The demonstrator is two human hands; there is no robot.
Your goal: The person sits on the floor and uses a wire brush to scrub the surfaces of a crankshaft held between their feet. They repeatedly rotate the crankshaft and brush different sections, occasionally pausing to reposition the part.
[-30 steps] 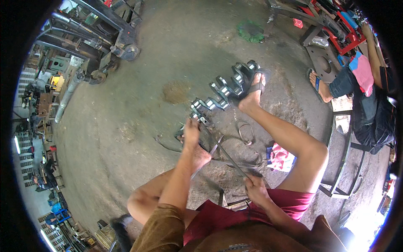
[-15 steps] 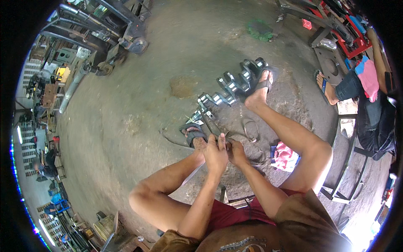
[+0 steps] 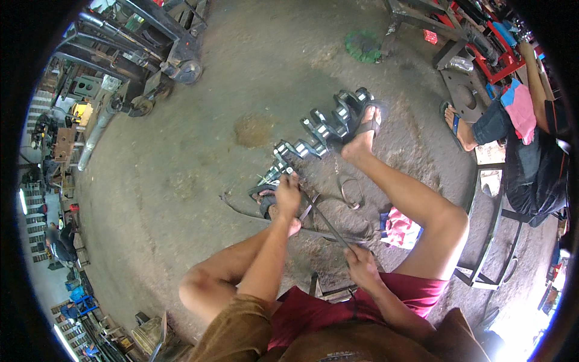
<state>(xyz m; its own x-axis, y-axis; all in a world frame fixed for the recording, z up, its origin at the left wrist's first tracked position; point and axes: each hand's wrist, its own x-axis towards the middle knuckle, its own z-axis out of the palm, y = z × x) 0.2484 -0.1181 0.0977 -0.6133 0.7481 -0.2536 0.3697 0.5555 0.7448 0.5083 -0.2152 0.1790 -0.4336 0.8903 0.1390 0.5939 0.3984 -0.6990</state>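
A metal crankshaft point(image 3: 318, 128) with shiny journals lies slantwise on the floor between my sandalled feet. My left hand point(image 3: 288, 194) is closed close to its near end, beside my left foot, gripping one end of a dark strap. Nearer to my lap, my right hand point(image 3: 362, 266) is closed round the strap's other end. The dark strap point(image 3: 328, 225) stretches taut between the crankshaft's near end and my right hand. My left fingers partly hide where it meets the metal.
Loose strips point(image 3: 348, 192) curl on the floor beside a pink and white cloth point(image 3: 400, 228). A metal frame point(image 3: 482, 277) stands at right, near another person's foot point(image 3: 459, 128). Wheeled equipment point(image 3: 181, 67) occupies the upper left; a green patch point(image 3: 363, 47) marks the far floor.
My hands have drawn apart: the left moved forward to the crankshaft's near end, while the right came back toward my lap, pulling the strap. The view has shifted slightly.
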